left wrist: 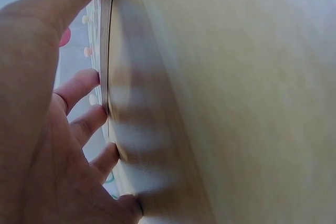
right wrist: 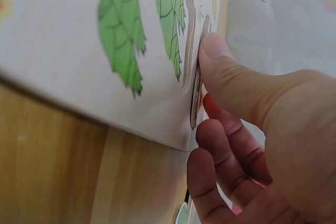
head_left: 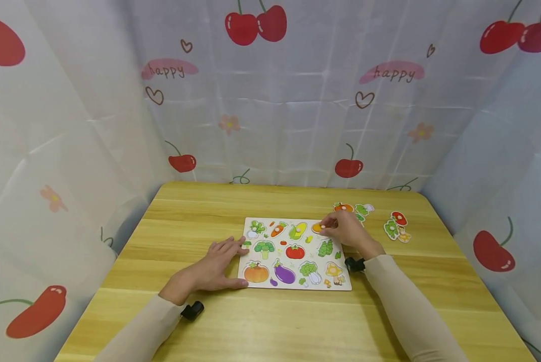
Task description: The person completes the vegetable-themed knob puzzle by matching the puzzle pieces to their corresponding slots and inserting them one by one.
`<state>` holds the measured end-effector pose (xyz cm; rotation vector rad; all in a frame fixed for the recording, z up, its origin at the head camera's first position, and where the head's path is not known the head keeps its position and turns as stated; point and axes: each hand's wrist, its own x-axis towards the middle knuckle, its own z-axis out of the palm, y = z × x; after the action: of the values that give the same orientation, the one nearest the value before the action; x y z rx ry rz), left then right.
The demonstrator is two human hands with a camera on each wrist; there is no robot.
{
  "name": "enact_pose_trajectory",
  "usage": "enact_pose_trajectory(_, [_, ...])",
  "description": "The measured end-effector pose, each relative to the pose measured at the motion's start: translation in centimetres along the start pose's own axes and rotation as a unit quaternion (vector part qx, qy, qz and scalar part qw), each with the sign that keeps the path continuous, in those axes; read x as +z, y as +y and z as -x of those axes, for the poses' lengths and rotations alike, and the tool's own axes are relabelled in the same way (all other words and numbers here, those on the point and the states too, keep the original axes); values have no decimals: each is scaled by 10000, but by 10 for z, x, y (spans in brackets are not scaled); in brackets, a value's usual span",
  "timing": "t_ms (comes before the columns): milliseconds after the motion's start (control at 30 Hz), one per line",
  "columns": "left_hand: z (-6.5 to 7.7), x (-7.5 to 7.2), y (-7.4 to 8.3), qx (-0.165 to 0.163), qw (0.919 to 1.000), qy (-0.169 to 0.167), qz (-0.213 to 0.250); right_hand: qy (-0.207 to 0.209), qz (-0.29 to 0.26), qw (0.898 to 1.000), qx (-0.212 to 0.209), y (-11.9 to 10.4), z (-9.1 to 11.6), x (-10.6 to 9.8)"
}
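Note:
A wooden vegetable puzzle board (head_left: 275,286) lies flat on the table, with pictured pieces such as a tomato (head_left: 295,252), an eggplant (head_left: 284,272) and a pumpkin (head_left: 256,272). At its left edge rests my left hand (head_left: 216,266), fingers spread along the side and thumb at the near corner; the left wrist view shows the fingertips against the board's edge (left wrist: 106,40). My right hand (head_left: 346,230) pinches an orange puzzle piece (head_left: 317,228) at the board's back right corner. Close up, the thumb (right wrist: 218,59) presses the thin piece (right wrist: 196,95); its picture is mostly hidden.
Beyond the right hand lie loose pieces, among them a pumpkin piece (head_left: 343,206) and a purple-and-green one (head_left: 365,208). Further right sits a small group with a red piece (head_left: 399,218). A cherry-print curtain (head_left: 275,141) surrounds the wooden table (head_left: 252,327).

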<state>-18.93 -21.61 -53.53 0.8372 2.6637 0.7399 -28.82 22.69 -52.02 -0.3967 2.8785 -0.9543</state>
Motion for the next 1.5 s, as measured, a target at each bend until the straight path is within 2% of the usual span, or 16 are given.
enact_pose_trajectory(433, [-1, 3, -1, -45, 10000, -70, 0, 29, 13, 9999, -100, -1, 1, 0])
enact_pose_trajectory(1100, [1, 0, 1, -50, 10000, 4, 14, 65, -67, 9998, -172, 1, 0, -1])
enact_pose_trajectory(1300, [0, -1, 3, -72, 10000, -11, 26, 201, -60, 9992, -344, 7, 2, -3])
enact_pose_trajectory(1500, [0, -2, 2, -57, 10000, -23, 14, 464, -90, 9985, -280, 16, 5, -11])
